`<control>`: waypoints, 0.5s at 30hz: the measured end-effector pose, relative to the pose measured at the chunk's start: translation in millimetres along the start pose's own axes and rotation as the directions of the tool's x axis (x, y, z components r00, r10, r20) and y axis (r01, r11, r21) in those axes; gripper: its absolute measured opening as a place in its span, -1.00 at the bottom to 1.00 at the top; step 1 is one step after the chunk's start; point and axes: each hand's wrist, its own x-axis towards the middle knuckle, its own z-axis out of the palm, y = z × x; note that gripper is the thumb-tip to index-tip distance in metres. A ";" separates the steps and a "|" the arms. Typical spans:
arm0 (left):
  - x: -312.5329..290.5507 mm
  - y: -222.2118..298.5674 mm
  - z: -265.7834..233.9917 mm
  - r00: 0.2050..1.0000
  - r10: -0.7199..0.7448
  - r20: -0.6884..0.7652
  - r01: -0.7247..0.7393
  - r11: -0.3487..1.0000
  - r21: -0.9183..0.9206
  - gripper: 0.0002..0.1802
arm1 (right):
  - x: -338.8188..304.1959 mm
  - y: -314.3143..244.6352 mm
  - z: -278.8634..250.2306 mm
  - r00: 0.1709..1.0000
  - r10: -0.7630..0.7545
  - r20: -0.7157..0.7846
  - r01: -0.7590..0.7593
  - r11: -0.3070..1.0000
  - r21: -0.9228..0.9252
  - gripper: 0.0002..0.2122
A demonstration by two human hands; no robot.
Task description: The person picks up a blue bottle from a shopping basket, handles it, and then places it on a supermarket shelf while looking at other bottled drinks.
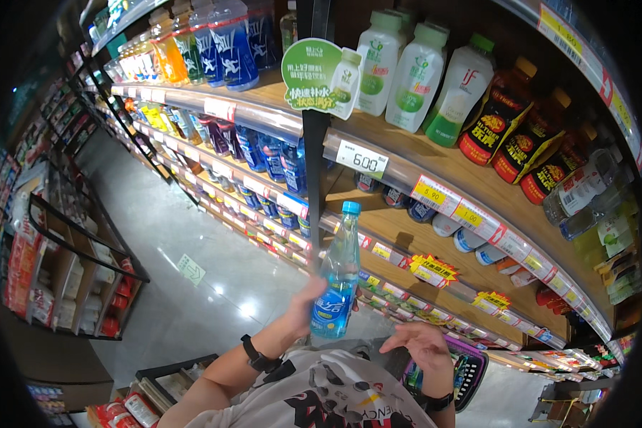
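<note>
My left hand (307, 305) is wrapped round a clear plastic drink bottle (339, 285) with a blue-green cap, a blue label and blue liquid. The bottle stands nearly upright in front of my chest, apart from the shelves. My right hand (417, 348) is held at waist height with its fingers apart and slightly bent, and nothing shows in it. Beside and below that hand is a black shopping basket (469, 378) with a purple edge. My right forearm hides part of it, and whether it hangs on my arm I cannot tell.
Ahead and right, shelves hold white bottles with green caps (415, 78), red-and-black bottles (491, 110) and price tags along a protruding edge (442, 200). A round green sign (310, 75) juts out. Sports drinks (232, 50) line the left shelf. A low display rack (85, 278) stands across the shiny aisle floor (157, 242).
</note>
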 end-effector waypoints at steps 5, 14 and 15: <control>18.8 -13.1 0.6 0.999 -0.005 -0.032 0.006 0.999 0.037 -0.14 | 16.9 -13.1 -14.4 0.977 0.207 -0.057 -0.214 0.964 -0.155 -0.59; 75.8 -77.3 69.9 0.975 -0.137 0.172 0.086 0.958 0.275 0.18 | -37.5 -19.2 -83.4 0.947 0.144 -0.288 -0.214 0.949 -0.231 -0.41; 81.6 -84.8 77.8 0.947 -0.209 0.245 0.131 0.945 0.299 0.20 | -47.9 -30.5 -85.4 0.926 0.156 -0.344 -0.243 0.943 -0.228 -0.35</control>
